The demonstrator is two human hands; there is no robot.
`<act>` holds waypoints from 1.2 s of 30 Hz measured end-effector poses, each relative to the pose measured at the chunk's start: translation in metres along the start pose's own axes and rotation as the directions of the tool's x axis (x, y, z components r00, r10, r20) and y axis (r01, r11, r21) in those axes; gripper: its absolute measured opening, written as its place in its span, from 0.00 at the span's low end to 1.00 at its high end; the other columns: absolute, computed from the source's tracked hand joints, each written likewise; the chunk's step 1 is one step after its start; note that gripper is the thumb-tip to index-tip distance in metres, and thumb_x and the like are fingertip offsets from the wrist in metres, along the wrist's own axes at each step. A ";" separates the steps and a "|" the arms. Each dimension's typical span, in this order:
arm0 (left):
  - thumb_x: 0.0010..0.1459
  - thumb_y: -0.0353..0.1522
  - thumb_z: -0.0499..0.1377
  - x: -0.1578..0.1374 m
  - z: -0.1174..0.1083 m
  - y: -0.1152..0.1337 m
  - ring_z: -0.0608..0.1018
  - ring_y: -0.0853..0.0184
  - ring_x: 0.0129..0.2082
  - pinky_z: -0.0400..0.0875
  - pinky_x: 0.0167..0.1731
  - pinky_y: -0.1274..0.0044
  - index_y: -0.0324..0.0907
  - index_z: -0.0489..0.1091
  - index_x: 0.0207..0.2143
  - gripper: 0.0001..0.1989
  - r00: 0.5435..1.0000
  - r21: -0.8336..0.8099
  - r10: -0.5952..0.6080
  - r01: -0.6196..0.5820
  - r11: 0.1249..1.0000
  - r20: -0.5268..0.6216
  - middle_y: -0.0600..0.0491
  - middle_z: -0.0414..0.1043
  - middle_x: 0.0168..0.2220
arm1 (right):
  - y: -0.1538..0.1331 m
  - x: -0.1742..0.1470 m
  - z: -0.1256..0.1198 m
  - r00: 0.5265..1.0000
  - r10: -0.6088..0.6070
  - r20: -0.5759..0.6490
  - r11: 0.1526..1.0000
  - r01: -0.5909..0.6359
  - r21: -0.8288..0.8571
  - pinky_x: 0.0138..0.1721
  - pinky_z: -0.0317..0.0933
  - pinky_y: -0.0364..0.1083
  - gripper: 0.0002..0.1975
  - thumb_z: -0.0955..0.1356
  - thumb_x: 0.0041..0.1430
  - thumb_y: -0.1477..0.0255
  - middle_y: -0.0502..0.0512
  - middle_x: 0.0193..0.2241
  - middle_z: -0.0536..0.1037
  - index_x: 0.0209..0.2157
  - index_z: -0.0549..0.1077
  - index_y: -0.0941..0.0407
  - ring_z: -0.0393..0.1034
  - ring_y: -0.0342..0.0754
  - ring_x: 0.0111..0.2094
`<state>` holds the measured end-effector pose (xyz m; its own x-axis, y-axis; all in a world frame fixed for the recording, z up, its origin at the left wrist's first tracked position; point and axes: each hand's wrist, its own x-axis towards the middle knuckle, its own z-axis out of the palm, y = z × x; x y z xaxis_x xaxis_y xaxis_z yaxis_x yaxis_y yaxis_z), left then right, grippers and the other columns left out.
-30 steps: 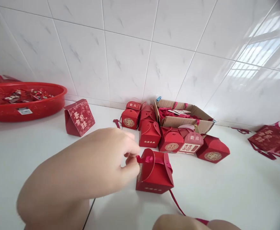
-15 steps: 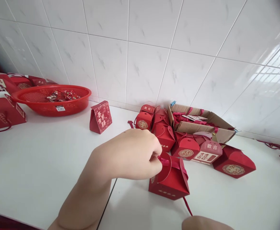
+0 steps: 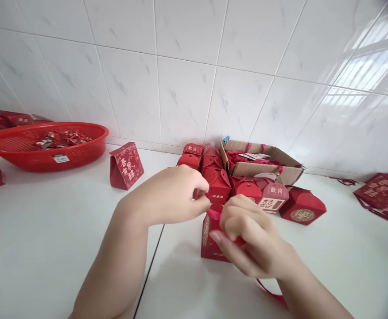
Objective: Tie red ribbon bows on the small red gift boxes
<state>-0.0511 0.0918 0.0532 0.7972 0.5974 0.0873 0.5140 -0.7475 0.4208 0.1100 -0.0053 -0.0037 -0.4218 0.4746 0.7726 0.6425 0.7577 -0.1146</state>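
Observation:
A small red gift box (image 3: 210,246) with folded top flaps stands on the white table, partly hidden behind my right hand. A bright pink-red ribbon (image 3: 215,214) spans the short gap between my hands just above the box. My left hand (image 3: 177,195) bends over from the left, thumb and forefinger pinched on the ribbon. Over the box's right side, my right hand (image 3: 252,235) has its fingers curled around the ribbon, the thumb pointing left. Below my right hand, a loose ribbon tail curves down onto the table.
Several closed red boxes (image 3: 302,206) stand behind the gift box. A cardboard box (image 3: 263,170) holds ribbons and cards. At left are a red plastic basket (image 3: 91,153) of wrapped sweets and a patterned red box (image 3: 127,166). A red bag (image 3: 383,195) lies at far right.
My right hand has come up from the bottom edge to the gift box and its ribbon. My left hand has moved slightly up and left. The view has turned right.

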 end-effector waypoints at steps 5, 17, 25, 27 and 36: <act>0.52 0.31 0.51 0.004 -0.002 -0.005 0.62 0.71 0.22 0.50 0.22 0.75 0.40 0.55 0.18 0.12 0.997 0.054 0.018 -0.014 0.998 -0.081 0.55 0.60 0.21 | 0.015 -0.001 0.006 0.995 0.043 0.085 0.995 -0.034 -0.095 0.26 0.47 0.45 0.11 0.60 0.59 0.79 0.47 0.20 0.64 0.26 0.53 0.54 0.52 0.43 0.22; 0.56 0.28 0.53 -0.001 -0.009 0.006 0.70 0.69 0.26 0.62 0.24 0.77 0.41 0.71 0.23 0.11 0.894 -0.397 0.173 -0.348 0.849 -0.414 0.53 0.71 0.25 | 0.023 -0.005 0.008 0.994 -0.107 -0.026 0.974 0.100 -0.203 0.28 0.48 0.44 0.12 0.61 0.52 0.87 0.49 0.23 0.67 0.29 0.61 0.55 0.52 0.43 0.26; 0.52 0.24 0.53 -0.001 -0.016 0.007 0.71 0.70 0.23 0.64 0.18 0.80 0.38 0.72 0.20 0.11 0.894 -0.747 0.116 -0.428 0.510 -0.433 0.49 0.76 0.27 | 0.023 -0.005 0.008 0.973 -0.199 -0.121 0.959 0.168 -0.230 0.28 0.52 0.44 0.07 0.63 0.59 0.81 0.50 0.23 0.68 0.30 0.64 0.55 0.58 0.43 0.27; 0.51 0.26 0.54 -0.001 -0.017 0.009 0.70 0.71 0.21 0.63 0.17 0.80 0.38 0.71 0.19 0.10 0.901 -0.763 0.075 -0.403 0.505 -0.426 0.50 0.73 0.22 | 0.023 -0.005 0.008 0.967 -0.217 -0.134 0.957 0.183 -0.226 0.28 0.53 0.44 0.07 0.64 0.59 0.80 0.50 0.23 0.69 0.31 0.64 0.55 0.59 0.43 0.27; 0.55 0.25 0.51 0.006 -0.003 0.019 0.70 0.72 0.15 0.58 0.11 0.81 0.37 0.67 0.23 0.10 0.868 -0.748 0.015 -0.437 0.498 -0.497 0.53 0.71 0.21 | 0.020 -0.005 0.008 0.972 -0.210 -0.104 0.962 0.186 -0.199 0.28 0.53 0.44 0.05 0.66 0.59 0.77 0.48 0.22 0.71 0.29 0.65 0.56 0.60 0.42 0.26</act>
<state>-0.0371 0.0818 0.0643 0.5416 0.6518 0.5308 -0.3295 -0.4164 0.8474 0.1194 0.0110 -0.0146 -0.4784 0.2560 0.8400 0.6672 0.7279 0.1581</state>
